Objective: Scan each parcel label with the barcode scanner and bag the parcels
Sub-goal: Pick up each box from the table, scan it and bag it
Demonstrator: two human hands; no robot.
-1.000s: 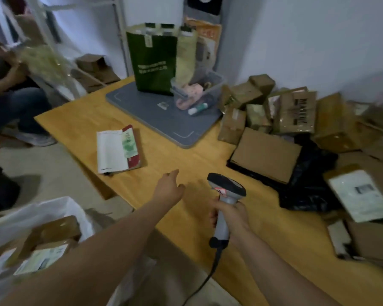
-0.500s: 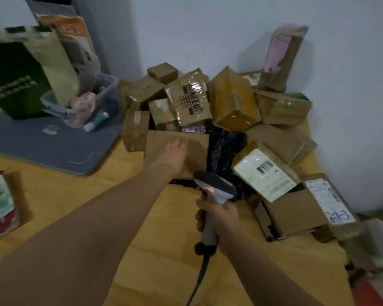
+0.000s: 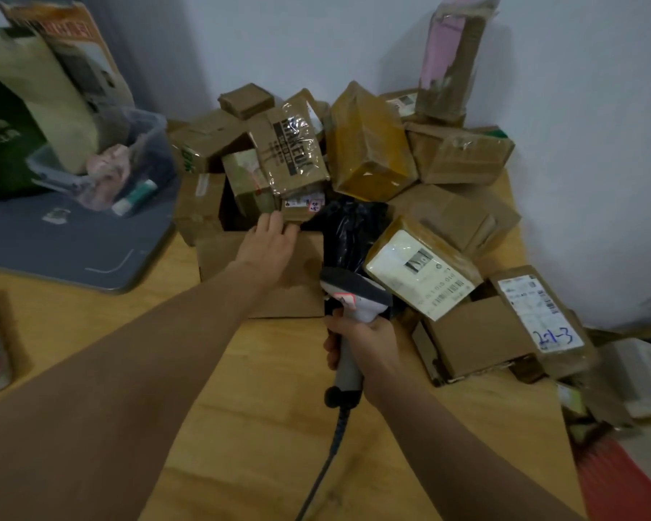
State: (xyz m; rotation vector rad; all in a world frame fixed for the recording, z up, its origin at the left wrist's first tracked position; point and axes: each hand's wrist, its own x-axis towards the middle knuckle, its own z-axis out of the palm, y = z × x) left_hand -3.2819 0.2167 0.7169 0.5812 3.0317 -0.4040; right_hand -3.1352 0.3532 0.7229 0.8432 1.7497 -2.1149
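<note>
A flat brown cardboard parcel (image 3: 301,291) lies on the wooden table (image 3: 279,426) in front of a pile of taped brown parcels (image 3: 369,144). My left hand (image 3: 269,246) rests palm down on the flat parcel, its fingers fairly straight and reaching the far edge. My right hand (image 3: 369,340) grips the handle of a grey barcode scanner (image 3: 358,295), whose head points toward the pile. A parcel with a white label (image 3: 421,272) leans just right of the scanner. Another labelled parcel marked in blue pen (image 3: 542,317) lies farther right.
A black plastic bag (image 3: 350,227) sits among the parcels behind the scanner. At the left are a grey tray (image 3: 72,250), a clear bin (image 3: 143,144) and a green paper bag (image 3: 1,144). The scanner's cable (image 3: 324,468) runs back toward me. A wall stands close behind the pile.
The view swung right from the table's left side to the parcel pile. My left hand reached forward onto the flat parcel. My right hand kept hold of the scanner.
</note>
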